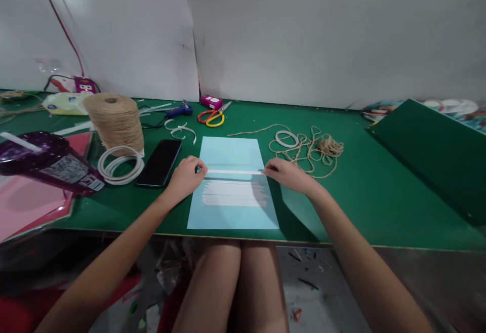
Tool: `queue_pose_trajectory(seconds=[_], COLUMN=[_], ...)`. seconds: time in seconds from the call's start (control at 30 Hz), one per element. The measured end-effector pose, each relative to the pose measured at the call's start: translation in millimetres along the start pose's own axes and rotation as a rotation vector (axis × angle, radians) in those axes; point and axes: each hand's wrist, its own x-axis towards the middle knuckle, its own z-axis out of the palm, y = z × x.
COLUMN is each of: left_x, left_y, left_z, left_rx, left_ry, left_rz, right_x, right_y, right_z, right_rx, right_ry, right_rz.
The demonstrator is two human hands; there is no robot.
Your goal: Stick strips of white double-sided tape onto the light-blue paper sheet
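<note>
A narrow white strip (235, 172), which looks like tape or paper, stretches level between my two hands. My left hand (188, 175) pinches its left end, and my right hand (285, 173) pinches the other. Beneath it lies a light blue sheet of paper (230, 150) on the green table. Across the sheet's lower half run several white strips (234, 194) side by side, with ragged ends. The held strip casts a shadow on the sheet, so it seems slightly raised. A black phone (159, 163) lies close to my left hand.
On the left stand a twine spool (116, 123), white rings (120, 166) and a purple cup (53, 163) lying over pink paper (30, 201). Scissors (214, 116) and a blue glue gun (180, 109) lie behind. Loose twine (313, 151) is at right, near a green board (433, 156).
</note>
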Motion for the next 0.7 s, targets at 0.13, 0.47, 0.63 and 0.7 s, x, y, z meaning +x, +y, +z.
queue_pose_trajectory(seconds=[0.13,0.47,0.63,0.7], left_x=[4.2,-4.2,-34.1,-38.5], left_y=[-1.6,36.0,97.5,108.6], left_z=[-7.3,-36.4,-29.7,-24.4], left_rx=[-0.496,-0.404,0.018,0.055], left_ry=[0.025,0.490,0.234,0.229], left_rz=[-0.178,0.134,0.705,0.743], right_x=[-17.3,-52.8,-57.9,-60.1], right_y=[-25.7,-70.4,-89.4,-95.0], right_z=[-14.3,-30.8,-24.1,-22.5], right_rx=[-0.021,-0.391,-0.369,-0.333], right_ry=[0.142,0.389,0.402,0.415], right_rz=[-0.106,-0.289,-0.451,-0.487])
